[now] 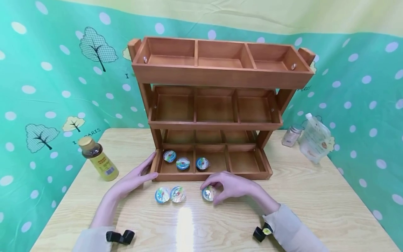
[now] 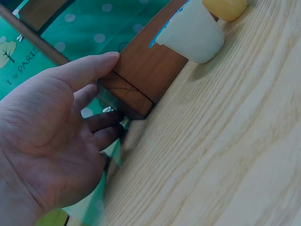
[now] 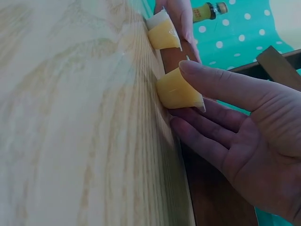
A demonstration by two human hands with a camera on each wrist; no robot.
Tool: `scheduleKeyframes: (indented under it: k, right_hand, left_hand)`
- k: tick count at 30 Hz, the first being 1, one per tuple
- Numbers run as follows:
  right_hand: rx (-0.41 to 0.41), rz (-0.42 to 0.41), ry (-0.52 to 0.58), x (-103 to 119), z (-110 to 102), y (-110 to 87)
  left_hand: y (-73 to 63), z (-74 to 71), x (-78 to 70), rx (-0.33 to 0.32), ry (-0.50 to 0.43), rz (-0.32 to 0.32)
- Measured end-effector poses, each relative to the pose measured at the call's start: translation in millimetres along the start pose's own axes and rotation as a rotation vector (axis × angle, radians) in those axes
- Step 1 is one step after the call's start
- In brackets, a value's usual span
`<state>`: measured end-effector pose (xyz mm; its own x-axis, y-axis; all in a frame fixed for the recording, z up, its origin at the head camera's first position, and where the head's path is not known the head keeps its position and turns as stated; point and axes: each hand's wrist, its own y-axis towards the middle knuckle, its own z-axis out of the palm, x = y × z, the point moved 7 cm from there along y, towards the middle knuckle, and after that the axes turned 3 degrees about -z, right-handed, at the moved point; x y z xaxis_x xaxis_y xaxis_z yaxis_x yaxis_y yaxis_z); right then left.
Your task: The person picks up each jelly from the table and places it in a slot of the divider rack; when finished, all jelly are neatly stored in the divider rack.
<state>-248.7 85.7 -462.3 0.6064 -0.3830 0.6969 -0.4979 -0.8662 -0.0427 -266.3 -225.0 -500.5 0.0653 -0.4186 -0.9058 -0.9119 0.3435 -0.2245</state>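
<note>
My right hand point(image 1: 231, 185) is at a small jelly cup point(image 1: 208, 193) with a printed foil lid, in front of the shelf. In the right wrist view, thumb and fingers pinch this yellow cup point(image 3: 176, 89) from either side, its base at the tabletop. My left hand point(image 1: 133, 178) rests against the left end of the wooden shelf's bottom tray point(image 1: 214, 177). The left wrist view shows its thumb touching the tray's corner point(image 2: 127, 94), fingers along the side. Two more jelly cups, one blue-rimmed point(image 1: 162, 195) and one pale-lidded point(image 1: 178, 194), stand side by side between the hands.
Blue-lidded cups sit in the bottom tray: two in the left compartment, including one cup point(image 1: 169, 156), and another cup point(image 1: 202, 163) in the middle. A yellow-labelled bottle point(image 1: 100, 159) stands left. A jar point(image 1: 291, 135) and a clear spouted pouch point(image 1: 316, 139) are right.
</note>
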Motion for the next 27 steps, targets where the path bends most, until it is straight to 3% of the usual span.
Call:
scheduleKeyframes:
  k: [12,19,27]
  right_hand:
    - [-0.008,0.012,0.031,4.3,-2.2,-1.4]
    - [-0.115,-0.039,0.226,9.4,-35.6,-6.5]
    - [-0.214,-0.031,0.231,0.4,-65.7,-7.1]
  left_hand:
    - [-1.0,0.1,1.6,0.003,0.010,-0.012]
    - [1.1,-3.5,-3.9,0.001,0.012,0.002]
    - [0.3,-0.3,-1.6,-0.001,0.023,0.008]
